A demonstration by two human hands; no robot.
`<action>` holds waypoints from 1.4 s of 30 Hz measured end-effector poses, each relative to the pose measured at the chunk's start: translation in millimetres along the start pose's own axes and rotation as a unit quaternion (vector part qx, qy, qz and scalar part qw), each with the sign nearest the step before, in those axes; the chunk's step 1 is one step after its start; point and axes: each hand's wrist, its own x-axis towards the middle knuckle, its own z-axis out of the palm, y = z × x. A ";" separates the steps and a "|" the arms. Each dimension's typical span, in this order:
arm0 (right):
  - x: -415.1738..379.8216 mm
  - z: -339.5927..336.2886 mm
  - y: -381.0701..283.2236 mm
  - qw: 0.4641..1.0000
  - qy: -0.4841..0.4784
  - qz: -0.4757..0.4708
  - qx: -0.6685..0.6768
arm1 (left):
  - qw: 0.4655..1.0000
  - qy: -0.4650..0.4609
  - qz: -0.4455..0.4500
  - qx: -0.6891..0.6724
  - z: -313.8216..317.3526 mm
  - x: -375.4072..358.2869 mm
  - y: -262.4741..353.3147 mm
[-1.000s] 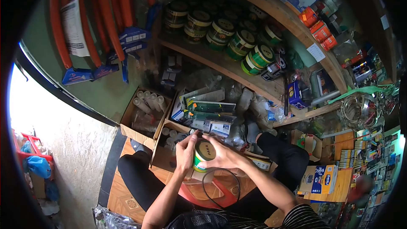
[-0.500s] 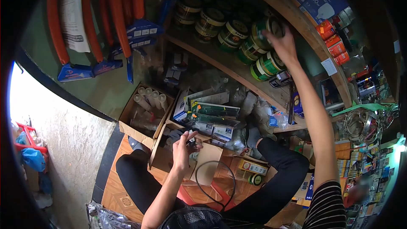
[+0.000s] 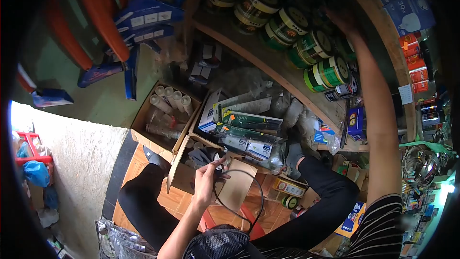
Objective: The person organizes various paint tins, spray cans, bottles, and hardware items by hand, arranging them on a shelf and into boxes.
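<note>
My right arm stretches up along the wooden shelf, and my right hand is in shadow behind the front row of tins. Its fingers are dark there, and whatever they touch is hidden. Nearest to it are a dark green tin and a bright green tin with pale lids. Low in the middle, my left hand is closed, thumb and forefinger together beside a small whitish scrap; I cannot tell what it grips. Dark grey cloth-like material lies just beyond it, over an open cardboard box.
Orange-handled tools hang at the upper left. A carton of clear tubes and a box of flat packages stand before my feet. A dark cable loop rises by my lap. The shelf's wooden edge runs diagonally below the tins.
My right hand has moved from a tin on top of the front row to farther back on the shelf; that tin no longer shows there. My left hand stays low, and the view has shifted.
</note>
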 end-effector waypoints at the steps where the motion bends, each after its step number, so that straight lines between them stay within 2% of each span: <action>1: -0.2 5.6 6.8 1.000 0.004 -0.011 -0.022 | 1.000 0.000 0.001 -0.002 -3.2 3.2 -4.6; 4: 3.2 8.8 22.2 0.992 -0.025 0.069 0.107 | 1.000 -0.004 -0.015 -0.001 -2.5 1.6 2.2; 10: 1.7 9.3 28.1 0.979 -0.045 0.065 0.188 | 1.000 -0.013 -0.013 -0.015 -3.6 2.4 -5.3; 16: -3.7 11.6 38.4 0.995 0.005 0.018 0.099 | 1.000 -0.007 -0.008 0.002 -5.8 3.4 -5.9; 19: -6.6 5.7 25.7 0.989 -0.025 0.052 0.134 | 1.000 -0.007 0.004 0.005 -1.8 -1.3 -0.8; 22: -19.1 -4.6 6.9 0.999 0.021 -0.004 -0.050 | 1.000 -0.018 0.013 0.013 0.5 -2.0 2.7; 24: -30.3 -2.5 3.7 0.994 0.043 0.001 0.098 | 0.999 -0.021 0.015 0.019 2.4 -3.1 2.0; 26: -55.4 -12.2 -12.3 0.986 0.103 -0.006 0.128 | 0.999 -0.033 0.018 0.037 5.1 -4.3 4.5; 27: -90.0 -24.8 -39.2 0.985 0.152 -0.014 0.081 | 0.998 -0.043 0.022 0.048 8.4 -4.2 6.4; 28: -132.9 -39.7 -68.6 0.978 0.179 -0.050 0.093 | 0.997 -0.043 0.025 0.056 12.5 -4.0 8.3; 30: -217.1 -89.9 -121.3 0.978 0.080 -0.120 0.148 | 0.996 -0.040 0.032 0.077 17.1 -6.1 8.1; 31: -267.0 -103.5 -124.9 0.980 0.008 -0.112 0.163 | 0.993 -0.043 0.047 0.095 13.8 -1.0 0.1; 32: -312.0 -122.3 -136.3 0.980 0.014 -0.062 0.186 | 0.991 -0.041 0.044 0.121 11.9 0.4 -6.0; 33: -355.7 -138.4 -138.9 0.976 0.062 0.011 0.211 | 0.987 -0.041 0.045 0.148 12.2 2.1 -10.0; 34: -401.0 -154.6 -135.4 0.966 0.117 0.107 0.206 | 0.983 -0.040 0.051 0.174 14.1 4.4 -13.5; 35: -460.3 -150.0 -117.6 0.918 0.190 0.253 0.238 | 0.980 -0.052 0.061 0.180 13.3 4.1 -19.5; 37: -566.0 -152.0 -95.4 0.744 0.362 0.446 0.342 | 0.970 -0.039 0.052 0.234 13.0 2.9 -30.1; 38: -621.5 -148.8 -89.7 0.665 0.412 0.502 0.368 | 0.962 -0.016 0.049 0.266 14.7 -1.0 -35.3; 39: -696.8 -123.6 -70.4 0.553 0.430 0.593 0.398 | 0.939 0.005 0.042 0.342 12.5 -1.0 -41.6; 40: -761.1 -105.6 -69.5 0.538 0.390 0.628 0.405 | 0.924 -0.023 0.046 0.380 -7.1 12.7 -61.0; 41: -824.8 -82.4 -70.2 0.592 0.337 0.612 0.402 | 0.906 -0.050 0.053 0.416 -26.7 26.2 -80.6; 42: -885.2 -54.4 -77.7 0.613 0.272 0.647 0.364 | 0.888 -0.077 0.062 0.450 -45.8 39.1 -100.0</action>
